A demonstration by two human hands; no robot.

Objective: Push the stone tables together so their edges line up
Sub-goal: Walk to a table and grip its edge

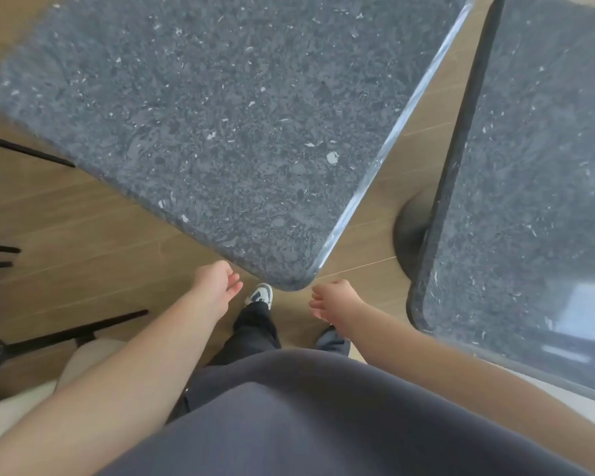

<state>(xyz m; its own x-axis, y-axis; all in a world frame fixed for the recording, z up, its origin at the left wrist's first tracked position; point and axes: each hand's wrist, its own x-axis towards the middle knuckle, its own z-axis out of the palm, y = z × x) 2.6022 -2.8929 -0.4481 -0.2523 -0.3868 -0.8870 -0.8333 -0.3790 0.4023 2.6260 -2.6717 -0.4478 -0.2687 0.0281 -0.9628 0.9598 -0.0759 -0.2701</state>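
Two dark speckled stone tables stand on a wooden floor. The left table (220,115) fills the upper middle, its rounded near corner pointing at me. The right table (536,173) sits apart from it, with a wedge of floor between their edges that widens toward me. My left hand (217,283) hangs just left of that corner, fingers loosely apart, holding nothing. My right hand (334,300) hovers just right of the corner, also empty with fingers apart. Neither hand touches a table.
A round dark pedestal base (411,231) of the right table shows in the gap. Black chair legs (66,333) and a pale cushion (90,359) lie at the left. My shoe (260,295) is under the left table's corner.
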